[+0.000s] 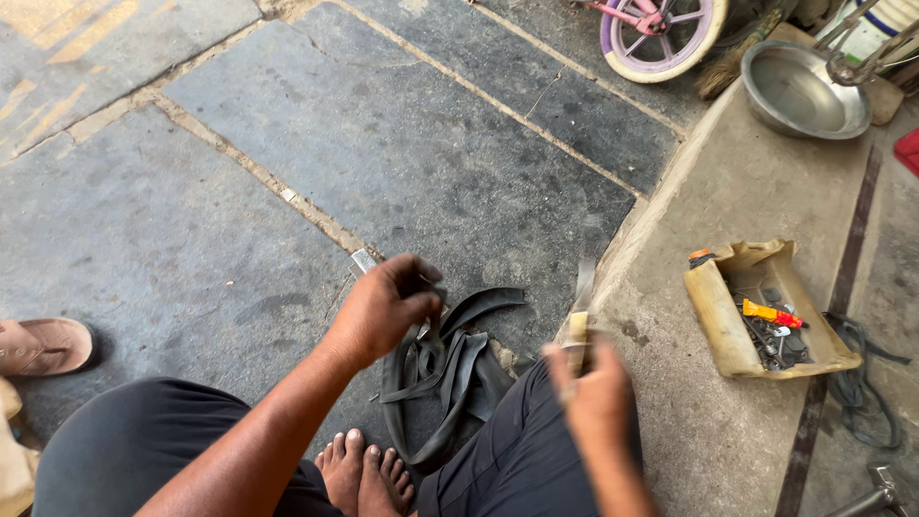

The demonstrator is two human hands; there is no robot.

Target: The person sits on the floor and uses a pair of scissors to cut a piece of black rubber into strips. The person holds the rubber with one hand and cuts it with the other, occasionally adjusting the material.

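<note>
My left hand [381,306] is closed on a fold of a black rubber inner tube [450,369] that lies bunched on the stone floor between my knees, above my bare feet [369,474]. My right hand [595,393] grips a flat, worn tool [578,321] that points up and away; motion blur hides what kind it is. A small metal piece [364,260] shows just beyond my left hand.
A torn cardboard box [713,316] of small tools and an orange item sits on the raised concrete step at right. A steel bowl [799,91] and a pink child's wheel [661,38] stand farther off. A brown sandal [43,345] lies at left, black straps [857,388] at right.
</note>
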